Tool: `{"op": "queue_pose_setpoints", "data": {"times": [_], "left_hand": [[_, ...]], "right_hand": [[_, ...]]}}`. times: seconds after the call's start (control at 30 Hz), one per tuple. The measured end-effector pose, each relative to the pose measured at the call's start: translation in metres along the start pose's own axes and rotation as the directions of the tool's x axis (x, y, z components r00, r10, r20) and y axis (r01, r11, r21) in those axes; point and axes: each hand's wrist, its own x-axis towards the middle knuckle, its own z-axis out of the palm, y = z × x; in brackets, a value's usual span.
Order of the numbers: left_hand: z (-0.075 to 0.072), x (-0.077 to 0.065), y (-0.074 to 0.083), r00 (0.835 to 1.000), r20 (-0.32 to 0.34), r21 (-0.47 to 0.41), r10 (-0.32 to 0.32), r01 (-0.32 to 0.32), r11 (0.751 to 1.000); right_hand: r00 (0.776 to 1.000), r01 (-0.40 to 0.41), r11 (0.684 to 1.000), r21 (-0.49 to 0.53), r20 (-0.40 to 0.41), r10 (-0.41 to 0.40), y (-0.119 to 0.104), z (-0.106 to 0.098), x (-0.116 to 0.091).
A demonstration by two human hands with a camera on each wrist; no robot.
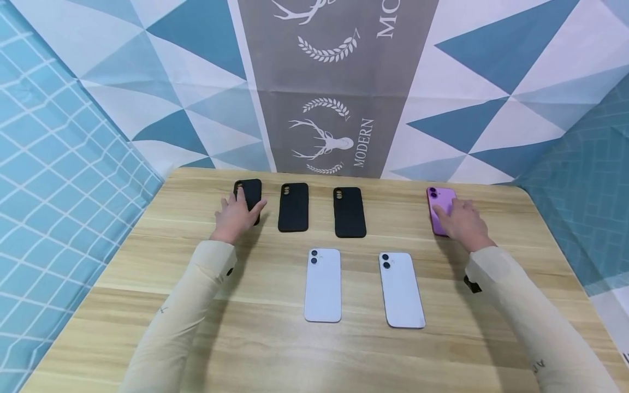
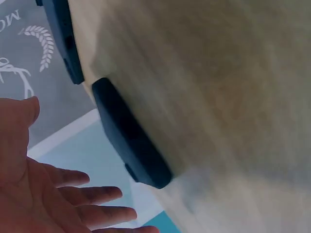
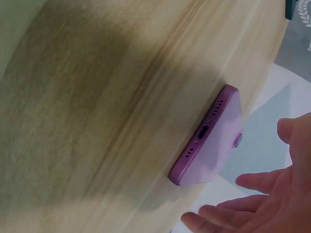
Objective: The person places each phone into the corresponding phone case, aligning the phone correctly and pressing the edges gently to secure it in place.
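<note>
On the table (image 1: 265,355), the left hand (image 1: 233,217) is by a case (image 1: 252,192), the right hand (image 1: 464,222) by a pink phone (image 1: 444,197), fingers spread. Pinch the sides gently.

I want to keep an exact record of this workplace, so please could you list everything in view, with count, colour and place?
Phone cases: 3, black, in a row on the table's far side, left to centre.
Purple phone: 1, purple, far side, right.
White phones: 2, white, mid-table, nearer than the cases.
Table: 1, light wood, under everything listed above.
Back sheet: 1, grey, white and blue, behind the table.
Side coverings: 2, blue left, teal right.
Sleeves: 2, cream, left and right.
Dark pieces: 2, black, by the cuffs; identity unclear.
Left fingers: one set, bare, at the leftmost case.
Right fingers: one set, bare, at the purple phone.
</note>
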Motion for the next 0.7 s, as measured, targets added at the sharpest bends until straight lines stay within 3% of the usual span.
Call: {"op": "queue_pose_setpoints", "data": {"times": [0.3,0.7], "left_hand": [[0.010,0.004,-0.012,0.998,0.044,0.027,-0.049,0.048,0.998],[0.008,0.009,-0.010,0.992,0.012,0.034,-0.123,0.123,0.992]], "right_hand": [[1.000,-0.021,1.000,-0.008,0.005,0.021,0.003,0.008,0.006],[0.997,-0.069,0.996,-0.049,-0.022,0.068,-0.001,0.012,0.017]]}}
